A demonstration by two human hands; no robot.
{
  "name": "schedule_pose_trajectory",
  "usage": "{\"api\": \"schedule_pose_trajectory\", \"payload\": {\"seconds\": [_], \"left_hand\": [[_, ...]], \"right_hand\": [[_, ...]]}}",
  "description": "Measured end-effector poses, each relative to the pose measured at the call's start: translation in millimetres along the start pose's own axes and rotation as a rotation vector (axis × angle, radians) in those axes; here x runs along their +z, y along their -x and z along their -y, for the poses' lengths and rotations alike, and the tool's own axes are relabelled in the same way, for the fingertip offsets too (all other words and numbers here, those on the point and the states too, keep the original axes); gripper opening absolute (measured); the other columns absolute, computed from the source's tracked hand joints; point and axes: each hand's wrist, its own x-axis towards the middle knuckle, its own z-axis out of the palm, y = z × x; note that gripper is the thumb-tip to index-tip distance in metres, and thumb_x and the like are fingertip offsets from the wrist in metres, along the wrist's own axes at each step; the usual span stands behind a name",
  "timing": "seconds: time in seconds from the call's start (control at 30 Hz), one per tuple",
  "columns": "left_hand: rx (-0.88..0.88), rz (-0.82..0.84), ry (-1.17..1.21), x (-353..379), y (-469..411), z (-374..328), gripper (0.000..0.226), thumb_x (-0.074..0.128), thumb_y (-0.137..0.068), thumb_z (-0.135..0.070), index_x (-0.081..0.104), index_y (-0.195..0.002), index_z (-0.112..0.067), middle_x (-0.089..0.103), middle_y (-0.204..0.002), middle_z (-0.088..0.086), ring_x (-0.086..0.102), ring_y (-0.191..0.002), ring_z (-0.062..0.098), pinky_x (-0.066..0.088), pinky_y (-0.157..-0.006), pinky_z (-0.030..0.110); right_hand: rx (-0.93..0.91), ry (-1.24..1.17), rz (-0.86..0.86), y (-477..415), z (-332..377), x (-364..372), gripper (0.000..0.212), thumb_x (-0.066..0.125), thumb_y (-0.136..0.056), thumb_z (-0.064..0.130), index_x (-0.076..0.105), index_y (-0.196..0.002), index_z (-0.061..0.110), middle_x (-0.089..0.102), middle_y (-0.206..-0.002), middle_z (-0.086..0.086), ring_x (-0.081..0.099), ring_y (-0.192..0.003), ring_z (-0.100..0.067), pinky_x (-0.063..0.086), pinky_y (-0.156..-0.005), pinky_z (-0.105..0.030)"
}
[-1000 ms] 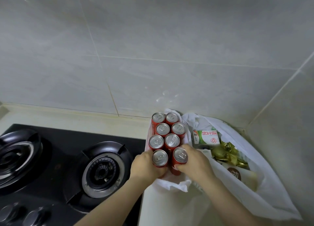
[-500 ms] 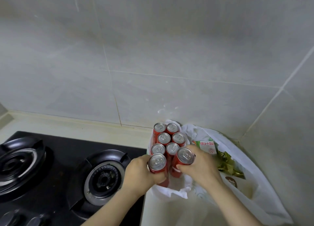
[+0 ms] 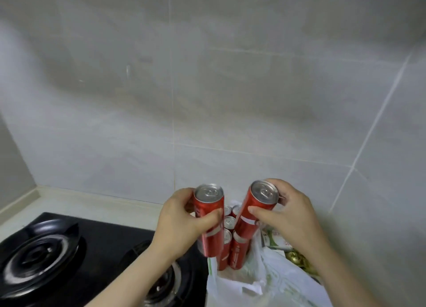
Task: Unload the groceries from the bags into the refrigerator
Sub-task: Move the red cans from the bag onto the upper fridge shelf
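Note:
My left hand (image 3: 182,223) grips a tall red soda can (image 3: 211,216) held upright above the counter. My right hand (image 3: 285,216) grips a second red can (image 3: 255,207), tilted with its silver top leaning right. Both cans are lifted clear of several more red cans (image 3: 230,244) that stand in a white plastic bag (image 3: 265,283) below. A green-and-white carton (image 3: 275,240) and gold-wrapped items (image 3: 299,260) lie in the bag to the right, partly hidden by my right forearm.
A black gas hob with two burners (image 3: 39,256) fills the counter to the left, one burner (image 3: 166,281) right beside the bag. Grey tiled walls (image 3: 207,99) close in behind and on the right, forming a corner.
Both hands have lifted their cans up out of the bag, well above the remaining cans. The view has tilted up and shifted, showing more wall.

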Motion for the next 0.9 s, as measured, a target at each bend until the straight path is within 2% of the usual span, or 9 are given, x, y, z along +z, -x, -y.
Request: {"api": "schedule_pose_trajectory", "payload": {"seconds": [0.17, 0.33, 0.43, 0.53, 0.67, 0.77, 0.83, 0.9], "left_hand": [[0.075, -0.081, 0.097, -37.2, 1.1, -42.1, 0.024, 0.082, -0.068, -0.02, 0.069, -0.088, -0.023, 0.073, -0.076, -0.003, 0.067, -0.067, 0.002, 0.049, -0.057, 0.011], [0.137, -0.126, 0.194, -74.4, 0.5, -82.2, 0.019, 0.082, -0.07, -0.021, 0.07, -0.085, -0.021, 0.073, -0.074, -0.003, 0.069, -0.068, 0.009, 0.055, -0.061, 0.021], [0.19, -0.129, 0.242, -94.4, 6.3, -102.3, 0.014, 0.077, -0.073, -0.016, 0.07, -0.085, -0.019, 0.073, -0.074, -0.005, 0.068, -0.066, 0.005, 0.052, -0.057, 0.014], [0.221, -0.1, 0.263, -110.1, 17.5, -114.4, 0.014, 0.076, -0.072, -0.02, 0.071, -0.085, -0.018, 0.073, -0.075, -0.006, 0.068, -0.067, 0.005, 0.049, -0.054, 0.011], [0.254, -0.052, 0.304, -124.3, 30.6, -123.2, 0.029, 0.085, -0.064, -0.03, 0.071, -0.085, -0.016, 0.074, -0.076, 0.0, 0.07, -0.068, 0.01, 0.05, -0.056, 0.013], [0.273, -0.06, 0.314, -130.0, 34.3, -128.8, 0.033, 0.084, -0.062, -0.038, 0.072, -0.084, -0.017, 0.074, -0.075, -0.001, 0.07, -0.068, 0.01, 0.05, -0.056, 0.013], [0.286, -0.08, 0.282, -130.1, 35.0, -132.7, 0.036, 0.086, -0.059, -0.04, 0.072, -0.084, -0.019, 0.073, -0.075, -0.003, 0.07, -0.068, 0.008, 0.05, -0.057, 0.013], [0.296, -0.112, 0.254, -128.4, 36.3, -136.1, 0.044, 0.087, -0.054, -0.046, 0.072, -0.085, -0.02, 0.073, -0.075, -0.003, 0.07, -0.068, 0.008, 0.05, -0.056, 0.012]], "right_hand": [[-0.082, -0.17, -0.04, 7.1, 58.7, -15.8, 0.04, 0.085, -0.065, 0.012, 0.068, -0.097, 0.03, 0.072, -0.094, 0.013, 0.068, -0.085, -0.004, 0.056, -0.079, -0.031], [-0.202, -0.283, -0.063, 15.0, 118.0, -26.7, 0.037, 0.082, -0.067, 0.016, 0.068, -0.099, 0.029, 0.072, -0.094, 0.014, 0.068, -0.085, -0.004, 0.055, -0.068, -0.019], [-0.256, -0.355, -0.063, 20.5, 146.5, -31.4, 0.042, 0.081, -0.062, 0.026, 0.069, -0.102, 0.028, 0.073, -0.097, 0.012, 0.069, -0.086, -0.004, 0.053, -0.067, -0.015], [-0.298, -0.371, -0.038, 27.9, 167.1, -32.9, 0.047, 0.077, -0.057, 0.033, 0.07, -0.103, 0.028, 0.073, -0.097, 0.011, 0.069, -0.087, -0.004, 0.053, -0.067, -0.014], [-0.329, -0.384, -0.018, 34.5, 181.5, -30.9, 0.048, 0.079, -0.055, 0.033, 0.07, -0.102, 0.029, 0.074, -0.096, 0.013, 0.069, -0.086, -0.004, 0.053, -0.067, -0.014], [-0.354, -0.394, 0.01, 35.2, 185.9, -28.0, 0.05, 0.09, -0.057, 0.037, 0.071, -0.103, 0.029, 0.074, -0.098, 0.011, 0.07, -0.088, -0.006, 0.053, -0.068, -0.014], [-0.373, -0.422, 0.056, 33.4, 187.0, -26.6, 0.05, 0.082, -0.054, 0.044, 0.072, -0.102, 0.033, 0.074, -0.098, 0.01, 0.07, -0.088, -0.006, 0.053, -0.068, -0.014], [-0.385, -0.457, 0.105, 30.4, 186.3, -26.2, 0.049, 0.082, -0.054, 0.042, 0.072, -0.101, 0.033, 0.074, -0.097, 0.008, 0.07, -0.088, -0.007, 0.053, -0.067, -0.014]]}}
